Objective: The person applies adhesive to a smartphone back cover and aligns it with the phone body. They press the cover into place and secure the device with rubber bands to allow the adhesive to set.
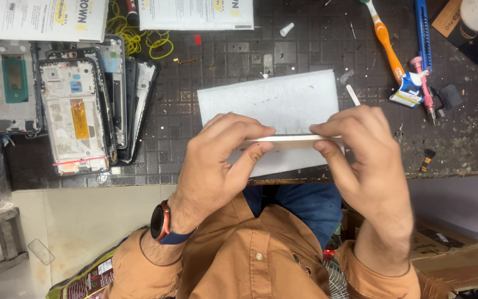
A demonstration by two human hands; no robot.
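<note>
Both my hands hold a thin flat device [291, 139], seen edge-on as a pale strip, above a grey work pad [272, 102]. My left hand [217, 158] pinches its left end between thumb and fingers; a watch sits on that wrist. My right hand [363, 152] grips the right end, and a thin white stick [353, 95] pokes up from behind its fingers. The device's faces are hidden from me.
Several stripped phone frames [73, 108] lie stacked at the left of the dark bench [460, 138]. An orange toothbrush [385, 39], a blue tool [422, 33] and a pink tool [422, 86] lie at the right. Yellow rubber bands [139, 36] and papers [195, 14] sit at the back.
</note>
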